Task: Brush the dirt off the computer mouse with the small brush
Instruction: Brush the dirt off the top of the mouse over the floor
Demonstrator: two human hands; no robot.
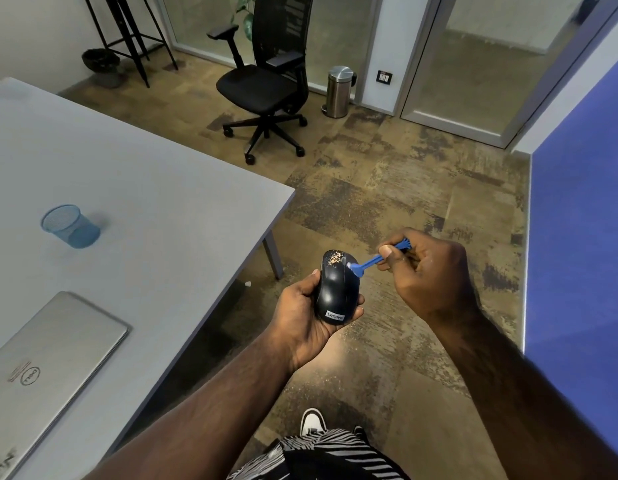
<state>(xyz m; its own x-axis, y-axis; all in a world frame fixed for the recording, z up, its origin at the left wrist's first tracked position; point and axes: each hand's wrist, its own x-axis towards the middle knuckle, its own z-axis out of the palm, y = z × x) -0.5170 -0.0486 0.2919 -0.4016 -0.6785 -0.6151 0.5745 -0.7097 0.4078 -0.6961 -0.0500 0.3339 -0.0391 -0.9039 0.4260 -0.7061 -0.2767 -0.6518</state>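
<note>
My left hand [302, 313] grips a black Lenovo computer mouse [335, 287] from below, off the table's right edge, above the floor. A patch of tan dirt [334, 259] lies on the mouse's far end. My right hand [428, 268] pinches a small blue brush [373, 260] between thumb and fingers. The brush's white bristle tip touches the mouse's right front side, just right of the dirt.
A grey table [144, 188] fills the left, with a blue mesh pen cup [70, 226] and a shut silver Dell laptop [47, 355] on it. A black office chair [266, 81] and a steel bin [338, 91] stand farther off on the carpet. A blue wall panel [577, 237] runs along the right.
</note>
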